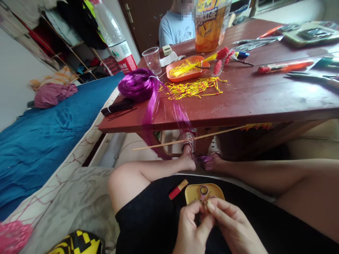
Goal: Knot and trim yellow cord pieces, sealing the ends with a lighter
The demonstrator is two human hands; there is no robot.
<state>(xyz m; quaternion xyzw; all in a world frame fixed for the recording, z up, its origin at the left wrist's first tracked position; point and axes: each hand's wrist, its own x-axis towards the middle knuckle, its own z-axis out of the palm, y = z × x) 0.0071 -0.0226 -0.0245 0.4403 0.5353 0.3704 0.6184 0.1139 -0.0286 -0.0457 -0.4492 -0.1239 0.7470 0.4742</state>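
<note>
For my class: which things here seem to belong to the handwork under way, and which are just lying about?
Likely part of the job:
small piece, pinched by left hand and right hand
yellow tray with scissors
purple strands
yellow stems

Seemingly just lying about:
red-labelled bottle
clear cup
amber drink bottle

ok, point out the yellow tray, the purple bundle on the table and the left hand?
Yellow tray (pixel 192 192): head view, on its bare inner floor.
Purple bundle (pixel 135 84): head view, on its coiled body.
Left hand (pixel 191 223): head view, on the back of the hand.
</note>
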